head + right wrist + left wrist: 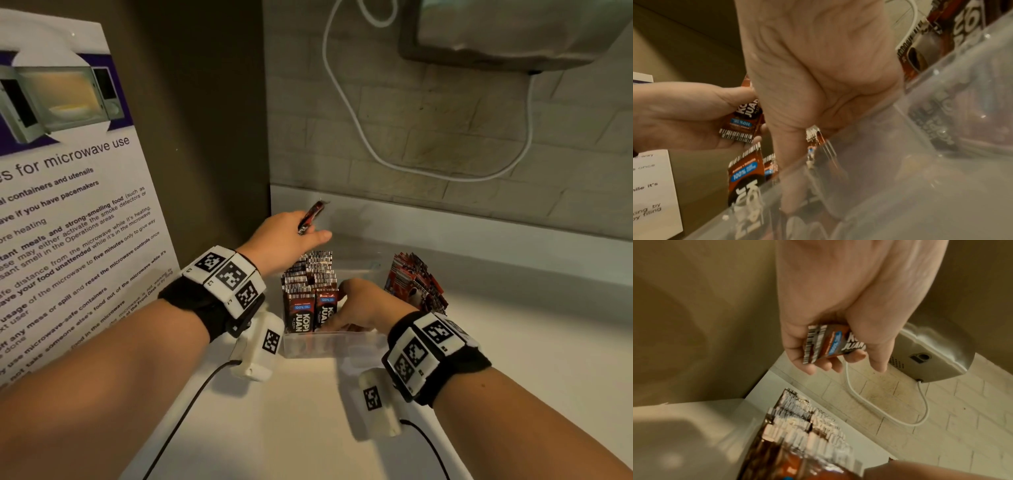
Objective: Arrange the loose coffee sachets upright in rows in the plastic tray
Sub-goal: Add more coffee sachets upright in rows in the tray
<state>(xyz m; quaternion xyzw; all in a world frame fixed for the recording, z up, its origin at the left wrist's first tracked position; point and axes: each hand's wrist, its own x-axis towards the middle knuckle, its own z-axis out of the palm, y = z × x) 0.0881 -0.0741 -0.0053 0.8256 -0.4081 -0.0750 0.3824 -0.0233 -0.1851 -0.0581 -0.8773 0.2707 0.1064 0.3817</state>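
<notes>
Now the left hand [286,236] pinches one sachet [311,216] above the tray [329,344] mid-frame, the right hand [363,305] reaches inside, grip unclear, and a bump could topple the standing rows [308,291]

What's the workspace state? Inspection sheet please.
Surface: white counter, in a corner.
Job's things: clear plastic tray; Kopi Juan sachets upright in rows at its left.
Clutter: red sachets bunched right of the tray.
Grippers: left hand holds one Kopi Juan sachet above the rows; right hand reaches into the tray, fingers hidden.
Cables: white cord looping on the wall; black wrist-camera leads.
Surroundings: microwave-use poster, brick-pattern wall, wall-mounted metal appliance.
</notes>
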